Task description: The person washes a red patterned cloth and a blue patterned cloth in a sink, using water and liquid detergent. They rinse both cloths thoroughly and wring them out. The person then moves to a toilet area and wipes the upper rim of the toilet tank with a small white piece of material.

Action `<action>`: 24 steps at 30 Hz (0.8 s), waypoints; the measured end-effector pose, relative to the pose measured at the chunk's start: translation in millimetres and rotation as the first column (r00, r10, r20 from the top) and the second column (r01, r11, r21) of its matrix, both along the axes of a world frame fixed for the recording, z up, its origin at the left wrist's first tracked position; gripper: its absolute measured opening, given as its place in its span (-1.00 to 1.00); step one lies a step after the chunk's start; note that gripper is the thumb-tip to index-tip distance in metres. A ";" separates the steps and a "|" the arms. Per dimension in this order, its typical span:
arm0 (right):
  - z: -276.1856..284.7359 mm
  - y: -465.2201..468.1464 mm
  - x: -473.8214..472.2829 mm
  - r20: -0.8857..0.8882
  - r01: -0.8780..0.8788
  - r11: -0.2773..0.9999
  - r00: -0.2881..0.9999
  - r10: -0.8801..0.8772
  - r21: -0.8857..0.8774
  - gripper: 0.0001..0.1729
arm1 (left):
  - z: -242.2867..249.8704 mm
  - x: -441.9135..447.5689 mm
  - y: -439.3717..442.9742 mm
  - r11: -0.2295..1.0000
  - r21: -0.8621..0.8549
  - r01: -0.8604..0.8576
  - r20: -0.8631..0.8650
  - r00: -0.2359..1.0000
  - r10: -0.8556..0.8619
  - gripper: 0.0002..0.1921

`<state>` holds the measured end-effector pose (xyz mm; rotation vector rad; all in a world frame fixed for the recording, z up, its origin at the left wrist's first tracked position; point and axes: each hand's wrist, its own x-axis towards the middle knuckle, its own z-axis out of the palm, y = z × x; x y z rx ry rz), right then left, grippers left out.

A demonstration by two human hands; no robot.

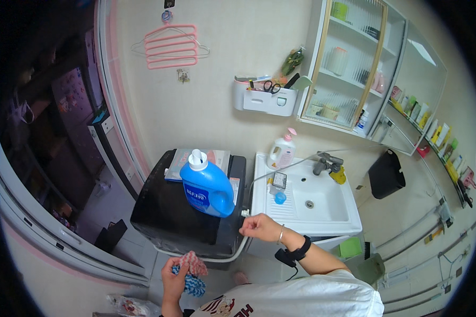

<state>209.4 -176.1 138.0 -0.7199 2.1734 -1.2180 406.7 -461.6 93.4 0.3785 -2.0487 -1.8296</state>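
My left hand (174,279) grips two crumpled knit cloths, a red-and-white one (196,264) and a blue-and-white one (193,284), just off the front of a black washing machine (174,222). Over the machine's right edge, beside the sink, hovers my right hand (261,227), its fingers curled together with nothing visible in them. A large blue detergent bottle (206,184) stands on the machine lid, its white spout uncovered. Behind it lies a flat printed package (218,158). On the sink's ribbed drainboard sits a small blue cap (280,198).
The white sink (329,198) holds a grey faucet (321,166) and a pump bottle (281,152). A pale hose (206,259) rings the machine's front. Above are a wall organizer (261,99) and a glass-fronted cabinet (341,71). A sliding door frame (83,253) stands at left.
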 end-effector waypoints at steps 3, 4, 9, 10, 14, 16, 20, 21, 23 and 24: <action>-11.3 -8.8 -19.0 0.022 -0.300 0.933 0.950 0.310 -0.201 -0.63 | 5.8 -29.9 2.5 0.976 -0.196 -0.094 0.020 0.995 0.100 -0.86; -17.7 -19.5 -26.8 0.092 -0.363 0.925 0.923 0.374 -0.111 -0.55 | 9.1 -38.7 5.8 0.951 -0.278 -0.134 0.041 0.988 0.151 -0.84; -44.2 -70.7 -55.9 0.248 -0.494 0.822 0.790 0.561 -0.283 -0.41 | 33.1 -89.0 23.0 0.995 -0.083 0.049 0.140 0.989 -0.037 -0.81; -46.1 -77.1 -61.5 0.383 -0.449 0.778 0.690 0.614 -0.440 -0.40 | 37.1 -95.6 26.0 0.990 0.036 0.139 0.138 0.980 -0.143 -0.82; -51.7 -83.5 -79.3 0.602 -0.250 0.718 0.408 0.686 -0.649 -0.40 | 41.7 -125.6 42.5 0.898 0.282 0.337 -0.036 0.939 -0.341 -0.84; -58.7 -78.4 -91.5 0.618 -0.245 0.791 0.513 0.596 -0.560 -0.43 | 44.5 -139.9 46.3 0.912 0.255 0.322 -0.006 0.943 -0.332 -0.83; -85.2 -60.5 -104.6 0.693 0.036 0.809 0.539 0.478 -0.587 -0.58 | 58.2 -149.5 43.2 0.962 0.092 0.256 0.052 0.964 -0.262 -0.80; -91.2 -56.5 -104.7 0.762 0.143 0.835 0.513 0.396 -0.531 -0.61 | 61.6 -149.1 39.7 0.970 0.061 0.234 0.057 0.970 -0.238 -0.79; -97.3 -52.0 -100.3 0.737 0.226 0.721 0.402 0.543 -0.655 -0.62 | 65.0 -146.0 28.1 0.959 0.010 0.282 0.071 0.957 -0.282 -0.77; -95.8 -53.3 -96.4 0.782 0.299 0.730 0.357 0.511 -0.614 -0.63 | 63.8 -144.8 21.7 0.953 -0.015 0.304 0.069 0.951 -0.302 -0.76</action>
